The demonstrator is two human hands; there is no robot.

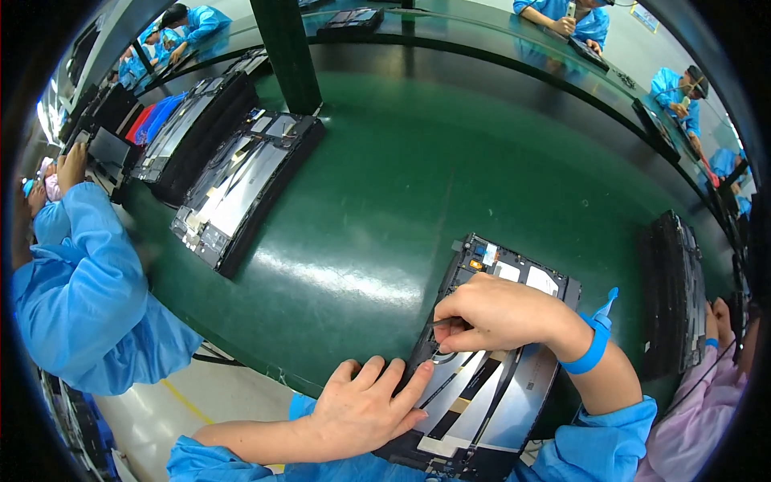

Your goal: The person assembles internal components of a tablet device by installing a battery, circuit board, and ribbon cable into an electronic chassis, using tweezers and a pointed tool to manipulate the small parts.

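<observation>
In front of me lies an opened tablet-like device (514, 402), with a silver plate, dark flat cables and a black frame. My left hand (361, 406) is open over its left edge, fingers spread, with the index fingertip at the frame. Reaching across from the right, my right hand (490, 313) is closed in a pinch above the upper left part of the device. A thin dark tool (443, 322) pokes out between its thumb and fingers; its working end is hidden. A blue wrist strap (595, 345) circles my right wrist.
A similar opened device (241, 189) rests at the back left, beside more stacked units (189, 120). Another dark stack (679, 289) stands at right. A green post (285, 56) rises from the green table (377, 193). Co-workers in blue sit left (88, 281) and beyond.
</observation>
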